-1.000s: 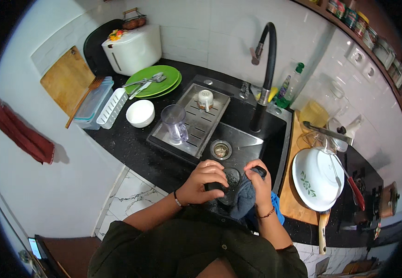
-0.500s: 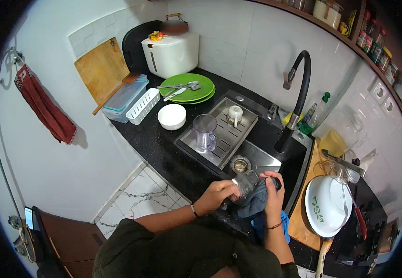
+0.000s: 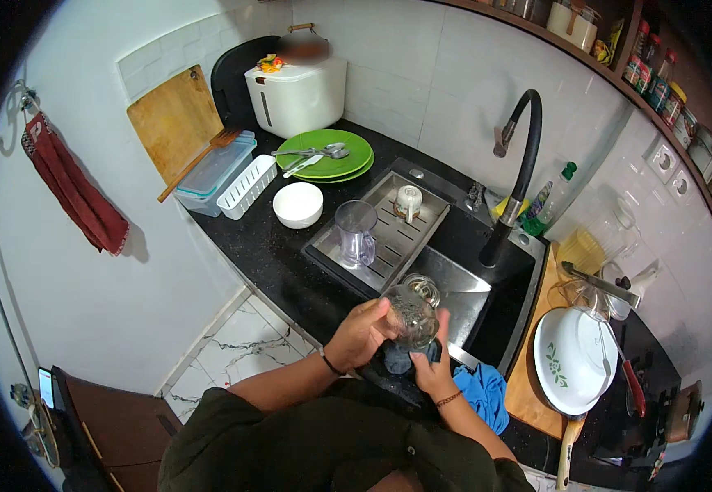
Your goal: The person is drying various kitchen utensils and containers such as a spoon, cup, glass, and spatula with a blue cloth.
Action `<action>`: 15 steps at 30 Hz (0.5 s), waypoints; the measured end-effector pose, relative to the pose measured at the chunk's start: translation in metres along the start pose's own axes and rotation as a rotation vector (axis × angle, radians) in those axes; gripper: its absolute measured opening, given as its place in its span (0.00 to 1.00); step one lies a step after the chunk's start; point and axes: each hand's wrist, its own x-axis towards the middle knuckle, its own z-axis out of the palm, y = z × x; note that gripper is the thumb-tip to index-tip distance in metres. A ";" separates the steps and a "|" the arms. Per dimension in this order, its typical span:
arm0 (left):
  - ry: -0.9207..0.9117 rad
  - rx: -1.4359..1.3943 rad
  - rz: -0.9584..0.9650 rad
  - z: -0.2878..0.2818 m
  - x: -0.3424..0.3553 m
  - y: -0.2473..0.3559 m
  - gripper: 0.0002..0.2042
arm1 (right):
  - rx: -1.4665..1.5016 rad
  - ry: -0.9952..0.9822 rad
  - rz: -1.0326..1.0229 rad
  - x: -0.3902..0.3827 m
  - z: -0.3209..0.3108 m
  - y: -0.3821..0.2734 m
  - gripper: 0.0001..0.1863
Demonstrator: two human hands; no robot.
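Observation:
My left hand (image 3: 360, 336) grips a clear glass vessel (image 3: 410, 313) above the near side of the black sink (image 3: 499, 324). My right hand (image 3: 434, 357) is closed on the same glass from the other side. A dark grey cloth (image 3: 397, 357) hangs just below the glass. Beside my right hand, a blue cloth (image 3: 479, 394) lies over the counter's front edge. On the steel drain tray (image 3: 397, 250) behind my hands stand a clear pitcher (image 3: 354, 234) and an overturned white mug (image 3: 408, 202).
A white bowl (image 3: 297, 205) and stacked green plates (image 3: 348, 156) with cutlery are at back left. A black faucet (image 3: 520, 180) arches over the sink. A wooden board (image 3: 522, 414) at right bears a white basin (image 3: 561, 353) and glassware. A cooktop (image 3: 635, 426) lies beyond.
The glass has risen and tilted between my hands. The dark cloth has dropped lower, and the black item in my right hand is out of sight. The blue cloth shows more.

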 end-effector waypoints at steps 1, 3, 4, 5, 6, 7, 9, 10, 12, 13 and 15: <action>-0.003 -0.004 -0.011 0.004 -0.001 0.004 0.14 | -0.004 0.009 0.006 -0.002 0.003 -0.002 0.40; -0.062 0.219 0.043 0.011 -0.003 0.011 0.14 | 0.237 0.047 0.006 -0.004 0.013 -0.008 0.40; -0.060 0.238 0.064 0.016 -0.005 0.015 0.14 | 0.227 0.030 0.011 -0.002 0.012 -0.009 0.40; -0.064 0.233 0.056 0.015 -0.005 0.015 0.14 | 0.221 0.037 0.016 0.003 0.012 -0.012 0.40; -0.020 0.291 0.102 0.013 -0.005 0.015 0.15 | 0.161 0.010 -0.002 0.010 0.011 -0.015 0.40; 0.019 0.350 0.144 0.011 -0.005 0.016 0.15 | 0.099 -0.012 -0.019 0.012 0.010 -0.017 0.40; -0.012 0.352 0.116 0.001 -0.004 0.016 0.17 | 0.079 -0.008 -0.014 0.009 0.009 -0.014 0.41; -0.027 0.333 0.083 -0.001 -0.005 0.018 0.14 | 0.102 -0.030 -0.009 0.010 0.011 -0.019 0.41; -0.047 0.312 0.032 -0.006 -0.004 0.026 0.12 | 0.241 -0.079 0.015 0.015 0.014 -0.024 0.41; -0.064 0.376 0.024 -0.007 -0.002 0.031 0.14 | 0.239 -0.062 0.022 0.017 0.013 -0.022 0.41; -0.092 0.438 -0.002 -0.011 -0.003 0.032 0.15 | 0.288 -0.049 -0.005 0.023 0.013 -0.015 0.42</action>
